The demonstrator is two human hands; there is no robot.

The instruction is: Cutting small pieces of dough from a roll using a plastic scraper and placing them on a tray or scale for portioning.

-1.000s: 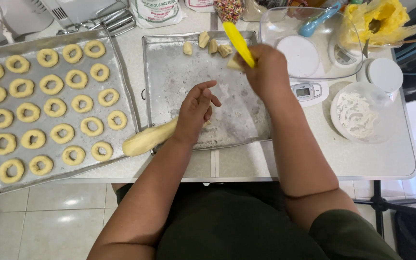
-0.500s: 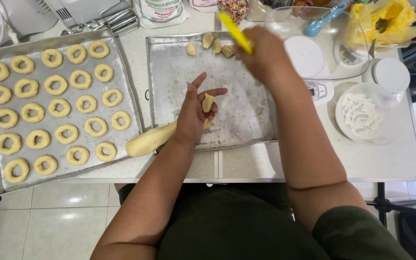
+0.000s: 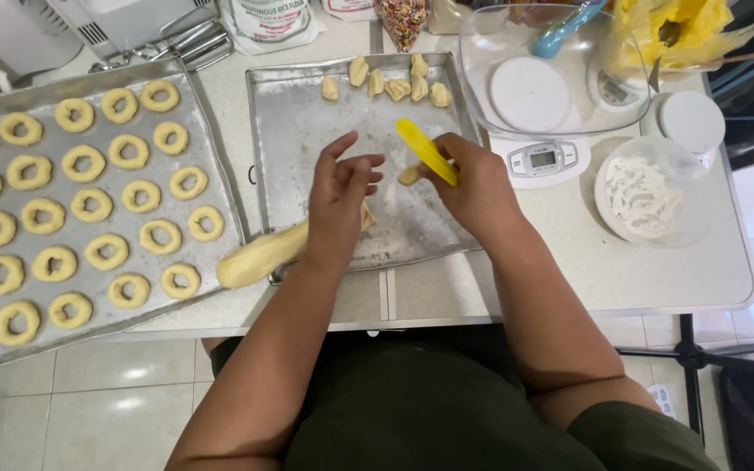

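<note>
Soft dough log [image 3: 263, 255] lies mid-frame under the open-fingered left hand [image 3: 342, 196]; the right hand [image 3: 477, 187] grips a smooth yellow scraper [image 3: 426, 151] and a dough lump [image 3: 409, 175].

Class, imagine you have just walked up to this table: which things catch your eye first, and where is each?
The left tray is filled with rows of ring-shaped dough pieces. Over the floured middle tray, the right hand holds a bright yellow scraper and a small dough piece, with the left hand beside it above a dough log.
</note>
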